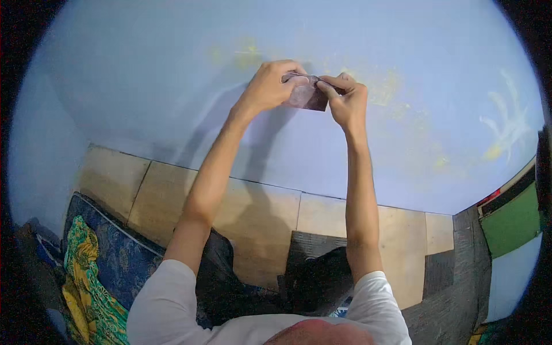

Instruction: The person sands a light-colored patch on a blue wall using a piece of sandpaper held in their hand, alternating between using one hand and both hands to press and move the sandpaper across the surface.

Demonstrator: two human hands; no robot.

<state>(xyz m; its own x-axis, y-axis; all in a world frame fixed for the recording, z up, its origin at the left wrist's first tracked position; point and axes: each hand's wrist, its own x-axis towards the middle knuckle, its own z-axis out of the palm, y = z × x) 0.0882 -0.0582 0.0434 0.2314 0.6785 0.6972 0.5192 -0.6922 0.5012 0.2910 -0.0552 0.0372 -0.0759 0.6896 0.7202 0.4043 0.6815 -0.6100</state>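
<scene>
In front of the pale blue wall (190,63), both my hands hold a small dark brown piece of sandpaper (317,102). Much of its face carries a whitish, dusty patch, and its lower right corner stays dark. My left hand (265,87) grips the left end, thumb in front and fingers curled behind the top edge. At the upper right edge, my right hand (351,103) pinches it between thumb and fingers. The sheet looks slightly bent between the hands; whether it touches the wall I cannot tell.
Yellow scuffed patches (385,86) and a white smear (509,118) mark the wall. Below lie tan floor tiles (264,230) and grey matting (443,316). A dark blue mattress (118,253) with a green and yellow cloth (98,293) lies left; a green panel (512,221) stands right.
</scene>
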